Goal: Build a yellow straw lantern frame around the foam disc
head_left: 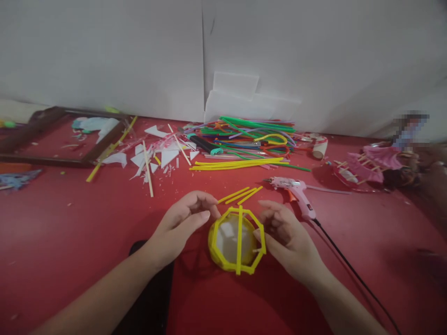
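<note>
A round yellow pipe-cleaner frame [240, 242] stands between my hands above the red table. Its many-sided top ring has one straight strip across the middle, and a pale, whitish disc shows inside. My right hand [289, 237] is at the frame's right edge, its thumb tip showing inside the ring and its fingers curled behind. Beside the left edge is my left hand [186, 225], thumb and fingers apart, with nothing visible in it. Just beyond the frame lie three short yellow pipe-cleaner pieces [240, 195].
A pink glue gun [293, 188] lies to the right, its black cord [352, 270] running forward. Behind are long yellow pipe cleaners [237, 164], a coloured bundle [258, 128] and a black-and-green cutter [204, 144]. White scraps [169, 157] and a brown frame [45, 160] lie left; a pink model [370, 167] stands right.
</note>
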Motion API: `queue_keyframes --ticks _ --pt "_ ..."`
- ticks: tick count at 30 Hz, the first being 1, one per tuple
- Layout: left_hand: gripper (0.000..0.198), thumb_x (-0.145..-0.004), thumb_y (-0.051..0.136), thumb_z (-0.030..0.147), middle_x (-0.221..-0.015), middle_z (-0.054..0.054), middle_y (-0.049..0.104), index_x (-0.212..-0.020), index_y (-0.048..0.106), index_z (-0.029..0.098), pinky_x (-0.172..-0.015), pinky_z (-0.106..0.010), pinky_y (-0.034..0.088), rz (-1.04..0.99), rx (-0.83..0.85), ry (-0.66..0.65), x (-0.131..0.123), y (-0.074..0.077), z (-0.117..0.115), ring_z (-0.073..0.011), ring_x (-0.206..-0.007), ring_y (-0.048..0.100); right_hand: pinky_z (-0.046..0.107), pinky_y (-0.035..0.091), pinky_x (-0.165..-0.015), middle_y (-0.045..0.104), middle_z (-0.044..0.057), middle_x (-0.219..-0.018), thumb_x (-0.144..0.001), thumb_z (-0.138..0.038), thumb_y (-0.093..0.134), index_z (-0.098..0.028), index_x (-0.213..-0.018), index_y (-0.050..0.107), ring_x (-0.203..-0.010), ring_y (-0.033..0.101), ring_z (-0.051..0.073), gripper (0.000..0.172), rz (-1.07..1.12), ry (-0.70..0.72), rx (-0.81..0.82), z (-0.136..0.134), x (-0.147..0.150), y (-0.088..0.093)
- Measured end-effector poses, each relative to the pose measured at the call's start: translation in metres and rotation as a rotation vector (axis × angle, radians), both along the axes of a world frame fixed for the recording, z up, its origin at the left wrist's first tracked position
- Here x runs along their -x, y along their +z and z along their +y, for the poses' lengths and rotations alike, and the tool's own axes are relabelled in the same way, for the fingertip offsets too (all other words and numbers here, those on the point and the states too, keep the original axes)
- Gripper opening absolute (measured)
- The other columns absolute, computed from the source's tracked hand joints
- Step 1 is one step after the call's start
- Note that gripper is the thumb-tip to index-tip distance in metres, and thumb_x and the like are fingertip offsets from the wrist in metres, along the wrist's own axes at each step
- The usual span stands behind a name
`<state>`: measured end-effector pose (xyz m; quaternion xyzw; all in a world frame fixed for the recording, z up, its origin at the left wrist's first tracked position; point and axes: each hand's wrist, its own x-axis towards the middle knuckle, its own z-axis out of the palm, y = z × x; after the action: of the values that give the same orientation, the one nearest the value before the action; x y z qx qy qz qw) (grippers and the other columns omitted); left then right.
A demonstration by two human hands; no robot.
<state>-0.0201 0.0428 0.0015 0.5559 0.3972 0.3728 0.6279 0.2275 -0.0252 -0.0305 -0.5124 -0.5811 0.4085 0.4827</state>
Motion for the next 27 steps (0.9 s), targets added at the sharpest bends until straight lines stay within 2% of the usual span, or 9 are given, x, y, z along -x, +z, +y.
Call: queue_keyframes --ticks 6,8,10,13,15,17,21,25,27 --pt "0.023 -0.092 0.068 0.042 -0.082 0.0 0.066 -0.098 0.065 0.02 -0.072 -0.026 0.05 0.059 -0.024 0.026 0.0 -0.002 -0.001 -0.0143 -0.077 0.062 0.024 0.062 -0.074 0.07 0.004 -0.101 -0.09 -0.013 0.06 -0.027 -0.128 0.059 -0.088 0.073 0.014 0.04 0.056 -0.016 0.04 0.0 0.0 0.009" --pt "0.028 -0.095 0.065 0.048 -0.09 -0.002 0.065 -0.103 0.065 0.021 -0.076 -0.027 0.051 0.081 -0.095 0.037 0.002 -0.005 -0.002 -0.0153 -0.082 0.062 0.024 0.062 -0.074 0.072 0.003 -0.099 -0.089 -0.014 0.061 -0.027 -0.121 0.063 -0.086 0.074 0.014 0.034 0.02 -0.051 0.012 0.002 -0.002 0.011" --pt "0.037 -0.094 0.066 0.053 -0.11 -0.006 0.066 -0.116 0.063 0.024 -0.09 -0.032 0.052 0.093 -0.221 -0.006 0.005 -0.008 -0.004 -0.0198 -0.1 0.064 0.025 0.061 -0.076 0.074 0.002 -0.095 -0.089 -0.017 0.063 -0.026 -0.113 0.067 -0.085 0.074 0.014 0.025 -0.05 -0.127 -0.046 0.005 -0.008 0.015" --pt "0.073 -0.081 0.08 0.06 -0.143 -0.012 0.056 -0.14 0.05 0.029 -0.111 -0.042 0.046 0.142 -0.374 -0.153 0.009 -0.01 -0.008 -0.0301 -0.131 0.056 0.026 0.061 -0.075 0.075 0.002 -0.091 -0.09 -0.023 0.067 -0.025 -0.105 0.069 -0.082 0.073 0.015 0.015 -0.164 -0.315 -0.127 0.008 -0.021 0.024" --pt "0.102 -0.065 0.092 0.06 -0.152 -0.014 0.049 -0.148 0.04 0.031 -0.116 -0.048 0.043 0.206 -0.436 -0.226 0.009 -0.01 -0.01 -0.0355 -0.139 0.051 0.027 0.06 -0.073 0.074 0.003 -0.089 -0.091 -0.028 0.067 -0.024 -0.102 0.069 -0.08 0.073 0.016 0.011 -0.226 -0.418 -0.141 0.007 -0.031 0.034" --pt "0.112 -0.058 0.097 0.057 -0.152 -0.015 0.049 -0.149 0.037 0.032 -0.117 -0.051 0.043 0.273 -0.486 -0.256 0.009 -0.011 -0.011 -0.0375 -0.14 0.051 0.029 0.06 -0.07 0.074 0.003 -0.09 -0.094 -0.033 0.065 -0.025 -0.104 0.069 -0.079 0.073 0.018 0.013 -0.33 -0.434 -0.118 0.004 -0.041 0.043" --pt "0.097 -0.068 0.092 0.057 -0.143 -0.015 0.055 -0.145 0.038 0.031 -0.112 -0.054 0.048 0.355 -0.52 -0.272 0.007 -0.013 -0.012 -0.0365 -0.133 0.057 0.033 0.058 -0.07 0.076 0.005 -0.096 -0.097 -0.03 0.06 -0.025 -0.103 0.069 -0.077 0.072 0.019 0.012 -0.758 -0.284 -0.169 0.009 -0.054 0.054" --pt "0.099 -0.066 0.092 0.059 -0.142 -0.017 0.056 -0.143 0.04 0.028 -0.111 -0.055 0.049 0.361 -0.535 -0.288 0.007 -0.014 -0.011 -0.0378 -0.132 0.058 0.041 0.055 -0.09 0.078 0.009 -0.107 -0.101 -0.019 0.052 -0.021 -0.106 0.073 -0.102 0.071 0.026 0.022 -1.067 -0.01 -0.427 0.046 -0.054 0.048" --pt "0.1 -0.065 0.093 0.058 -0.142 -0.017 0.056 -0.144 0.04 0.027 -0.111 -0.053 0.049 0.311 -0.534 -0.3 0.007 -0.013 -0.01 -0.0374 -0.132 0.058 0.041 0.054 -0.091 0.078 0.011 -0.107 -0.1 -0.014 0.051 -0.018 -0.105 0.076 -0.101 0.069 0.026 0.025 -1.212 0.13 -0.452 0.067 -0.048 0.042"
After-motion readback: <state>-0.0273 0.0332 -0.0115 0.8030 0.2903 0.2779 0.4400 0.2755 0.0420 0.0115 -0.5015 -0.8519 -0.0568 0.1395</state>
